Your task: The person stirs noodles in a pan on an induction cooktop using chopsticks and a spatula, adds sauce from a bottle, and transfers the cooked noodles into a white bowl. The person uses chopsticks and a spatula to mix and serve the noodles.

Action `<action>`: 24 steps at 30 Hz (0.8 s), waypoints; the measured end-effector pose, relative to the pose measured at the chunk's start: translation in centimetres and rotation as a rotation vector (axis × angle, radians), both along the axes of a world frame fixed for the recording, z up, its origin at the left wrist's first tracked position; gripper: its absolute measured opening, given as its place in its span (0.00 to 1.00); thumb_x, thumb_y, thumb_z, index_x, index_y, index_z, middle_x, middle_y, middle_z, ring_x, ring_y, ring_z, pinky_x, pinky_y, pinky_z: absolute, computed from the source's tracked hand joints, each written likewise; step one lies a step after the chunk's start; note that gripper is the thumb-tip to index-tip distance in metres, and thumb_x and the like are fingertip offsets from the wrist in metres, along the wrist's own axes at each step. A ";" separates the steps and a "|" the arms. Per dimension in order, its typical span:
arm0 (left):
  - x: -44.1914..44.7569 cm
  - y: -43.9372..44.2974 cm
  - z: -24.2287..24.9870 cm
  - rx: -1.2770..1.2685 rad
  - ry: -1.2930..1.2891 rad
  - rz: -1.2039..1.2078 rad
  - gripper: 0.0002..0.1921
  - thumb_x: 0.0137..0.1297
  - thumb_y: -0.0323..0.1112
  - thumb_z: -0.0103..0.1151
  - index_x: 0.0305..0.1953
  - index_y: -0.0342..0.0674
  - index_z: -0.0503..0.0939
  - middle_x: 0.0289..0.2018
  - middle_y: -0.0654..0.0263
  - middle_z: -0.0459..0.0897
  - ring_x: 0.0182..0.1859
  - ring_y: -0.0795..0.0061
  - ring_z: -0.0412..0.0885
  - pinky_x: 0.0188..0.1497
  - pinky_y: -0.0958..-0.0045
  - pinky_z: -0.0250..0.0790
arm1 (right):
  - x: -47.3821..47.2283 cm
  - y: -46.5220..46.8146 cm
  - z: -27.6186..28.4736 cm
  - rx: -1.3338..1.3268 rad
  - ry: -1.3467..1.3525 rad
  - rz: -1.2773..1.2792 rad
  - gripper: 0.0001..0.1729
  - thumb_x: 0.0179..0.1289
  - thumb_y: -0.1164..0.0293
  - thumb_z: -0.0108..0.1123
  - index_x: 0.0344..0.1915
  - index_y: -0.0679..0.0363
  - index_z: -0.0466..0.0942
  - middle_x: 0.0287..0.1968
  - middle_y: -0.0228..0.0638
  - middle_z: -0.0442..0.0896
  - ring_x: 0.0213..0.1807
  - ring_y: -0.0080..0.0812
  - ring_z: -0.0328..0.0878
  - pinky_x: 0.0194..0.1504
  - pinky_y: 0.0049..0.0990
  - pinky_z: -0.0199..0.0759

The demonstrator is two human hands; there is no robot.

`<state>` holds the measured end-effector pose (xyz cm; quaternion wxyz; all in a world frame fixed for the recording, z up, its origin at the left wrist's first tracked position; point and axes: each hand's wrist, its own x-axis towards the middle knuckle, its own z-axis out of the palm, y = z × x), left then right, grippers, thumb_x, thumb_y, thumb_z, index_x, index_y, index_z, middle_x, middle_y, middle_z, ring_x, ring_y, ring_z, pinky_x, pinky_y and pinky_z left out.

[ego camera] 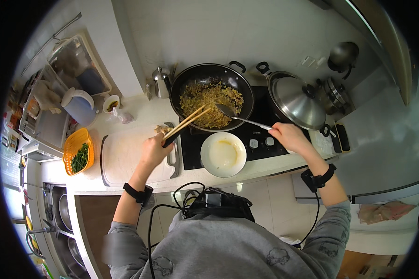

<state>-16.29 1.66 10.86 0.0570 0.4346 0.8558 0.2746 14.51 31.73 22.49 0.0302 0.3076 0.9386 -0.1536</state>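
My left hand (154, 151) grips a pair of wooden chopsticks (187, 122), whose tips reach into the food in a black wok (178, 80). My right hand (289, 138) holds the metal handle of a spatula (251, 122); its head rests at the same food. That food (209, 99) is a heap of thin yellow-brown strands with darker bits. In front of the wok, a white dish (218, 157) carries a little yellowish residue. Below my left hand lies a pale cutting board (129, 153), with a knobby piece of ginger (162, 129) near its far corner.
A lidded pan (293, 99) stands right of the wok on the black cooktop (192, 153). Leftward are a yellow basket (68, 153) of chopped greens, a kettle (78, 108) and a small bowl (110, 103). Cables hang from my wrist straps.
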 end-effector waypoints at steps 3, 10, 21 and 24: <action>-2.9 -0.3 0.5 -0.095 0.003 -0.021 0.20 0.50 0.45 0.70 0.24 0.39 0.70 0.20 0.55 0.79 0.27 0.51 0.80 0.32 0.57 0.71 | -0.9 2.2 2.3 0.220 -0.028 0.078 0.17 0.66 0.56 0.58 0.41 0.58 0.82 0.35 0.43 0.85 0.40 0.48 0.82 0.42 0.42 0.74; -4.4 -0.5 1.2 -0.145 -0.007 -0.045 0.21 0.49 0.47 0.70 0.26 0.38 0.71 0.22 0.54 0.79 0.29 0.51 0.79 0.32 0.57 0.70 | -8.2 6.0 5.5 0.512 -0.351 0.273 0.12 0.60 0.63 0.65 0.32 0.61 0.84 0.34 0.42 0.86 0.40 0.47 0.84 0.37 0.41 0.77; -3.2 -1.9 1.2 -0.191 0.013 0.077 0.24 0.49 0.52 0.73 0.31 0.40 0.72 0.24 0.57 0.81 0.32 0.52 0.81 0.35 0.58 0.72 | -16.1 9.3 2.8 0.125 -0.646 0.257 0.25 0.55 0.53 0.68 0.31 0.69 0.84 0.33 0.44 0.87 0.34 0.42 0.85 0.37 0.38 0.78; -3.2 -1.9 0.9 -0.131 0.004 0.087 0.26 0.47 0.53 0.73 0.29 0.40 0.70 0.21 0.58 0.78 0.29 0.53 0.79 0.32 0.60 0.68 | -14.9 8.3 -1.9 0.166 -0.468 0.253 0.33 0.58 0.44 0.63 0.38 0.69 0.84 0.42 0.51 0.85 0.45 0.51 0.83 0.47 0.41 0.77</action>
